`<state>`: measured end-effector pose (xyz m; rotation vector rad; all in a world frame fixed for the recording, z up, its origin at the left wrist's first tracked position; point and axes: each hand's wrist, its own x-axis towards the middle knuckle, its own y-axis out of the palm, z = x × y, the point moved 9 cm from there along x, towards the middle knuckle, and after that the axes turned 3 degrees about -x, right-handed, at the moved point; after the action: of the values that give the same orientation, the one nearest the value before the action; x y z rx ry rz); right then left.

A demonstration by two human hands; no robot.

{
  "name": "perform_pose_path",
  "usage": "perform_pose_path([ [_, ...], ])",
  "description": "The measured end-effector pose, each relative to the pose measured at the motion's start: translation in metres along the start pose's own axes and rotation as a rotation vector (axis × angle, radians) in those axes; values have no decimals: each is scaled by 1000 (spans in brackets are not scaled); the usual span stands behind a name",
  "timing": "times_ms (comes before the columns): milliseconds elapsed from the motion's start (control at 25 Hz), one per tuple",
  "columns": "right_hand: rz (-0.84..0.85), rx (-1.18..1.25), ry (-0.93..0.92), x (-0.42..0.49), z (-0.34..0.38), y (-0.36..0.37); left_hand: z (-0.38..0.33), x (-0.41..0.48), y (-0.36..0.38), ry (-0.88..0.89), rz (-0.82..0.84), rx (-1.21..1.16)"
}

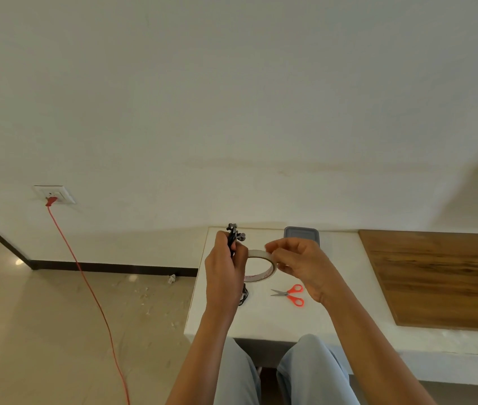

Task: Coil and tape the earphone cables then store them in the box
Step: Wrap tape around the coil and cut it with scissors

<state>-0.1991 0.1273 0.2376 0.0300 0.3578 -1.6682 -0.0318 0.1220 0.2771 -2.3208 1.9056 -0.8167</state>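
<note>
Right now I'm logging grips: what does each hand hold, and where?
Left hand grips the coiled earphones around the bundle's middle. Right hand pinches the tape roll at its outer rim.

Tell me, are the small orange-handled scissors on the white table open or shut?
Shut: the orange-handled scissors lie flat on the white table, blades together in one point, untouched.

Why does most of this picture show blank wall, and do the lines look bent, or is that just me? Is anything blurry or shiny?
Head view: the wide-angle lens bows the skirting and the white table edge, and the camera's tilt fills the top with wall. Light is soft and even. A small glare spot shows on the floor. The left hand, right hand and tape roll look slightly soft.
</note>
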Motion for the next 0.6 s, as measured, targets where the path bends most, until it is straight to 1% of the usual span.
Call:
perform_pose_path([
  [80,-174,-95,-108,-6,8,-11,-2,0,-3,21,-41,37],
  [160,-226,-196,-195,-15,17,-9,-3,-2,-1,17,-58,82],
  [280,-283,-272,-244,-23,26,-6,-5,-6,2,33,-76,125],
  [480,-315,-358,-232,-24,30,-3,-7,-9,0,82,-100,137],
  [600,-280,-435,-244,-21,33,-1,-11,-9,0,128,-105,155],
])
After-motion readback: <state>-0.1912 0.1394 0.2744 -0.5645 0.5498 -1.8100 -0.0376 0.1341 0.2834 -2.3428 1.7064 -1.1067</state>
